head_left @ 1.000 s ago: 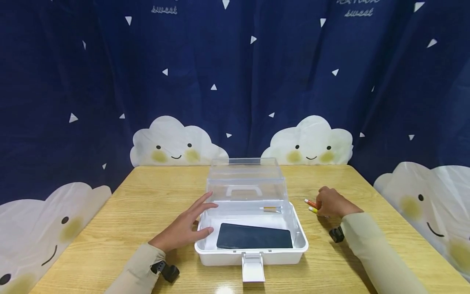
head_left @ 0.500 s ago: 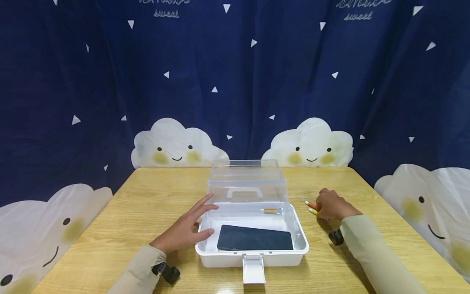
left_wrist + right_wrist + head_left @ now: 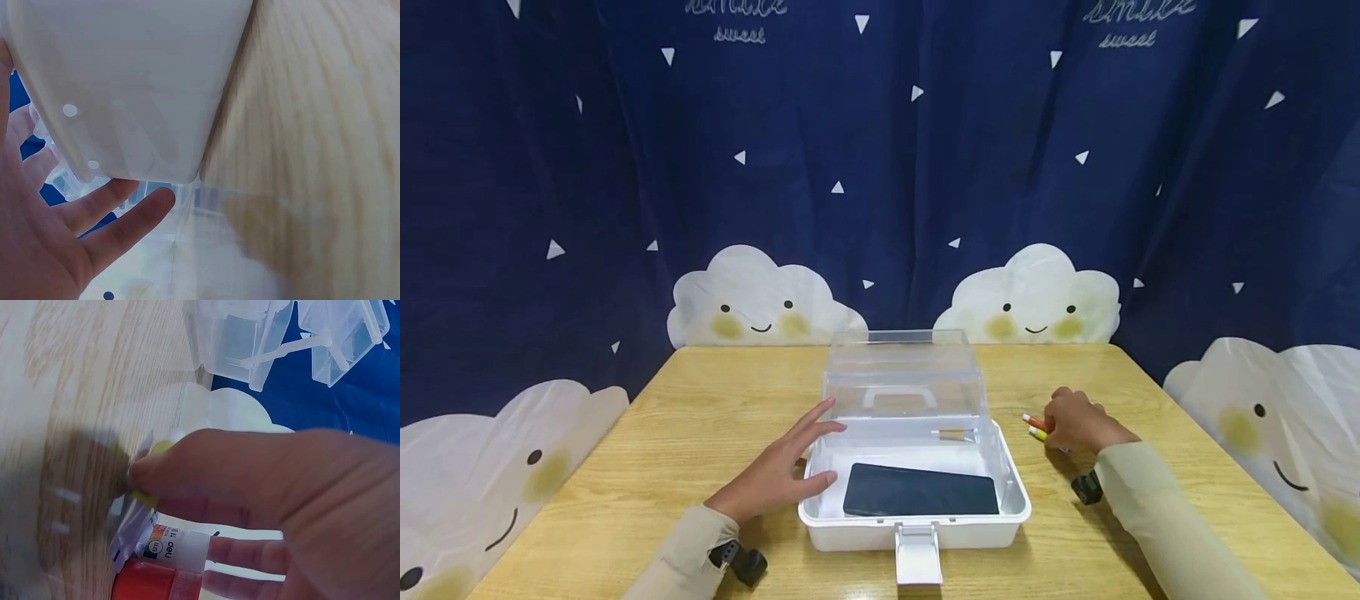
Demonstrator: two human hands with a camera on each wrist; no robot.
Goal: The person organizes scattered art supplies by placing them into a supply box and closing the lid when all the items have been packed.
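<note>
The yellow tube (image 3: pixel 1037 434) lies on the wooden table (image 3: pixel 737 392) at about two o'clock from the white box (image 3: pixel 850 537), with the orange-red tube (image 3: pixel 1032 419) just beside it on the twelve-o'clock side. The person's right hand (image 3: pixel 1078 421) comes in from four o'clock and grasps the yellow tube; the right wrist view shows the thumb bent over it in a pinch, while the orange-red tube seems free of the grip.

Both tubes look light and smooth, so they would probably roll or slip if caught near one end. The label and cap on the orange-red one suggest a fairly stiff shell, though that is a guess. The middle of the barrel seems the safest place to hold either, with thumb and fingers on opposite sides.

At nine o'clock, the left hand (image 3: pixel 775 479) is spread beside the box rim, grasping nothing; whether it touches the plastic cannot be told. Inside the box, a dark slab (image 3: pixel 921 492) lies toward six o'clock and a small brush (image 3: pixel 955 434) toward one.
</note>
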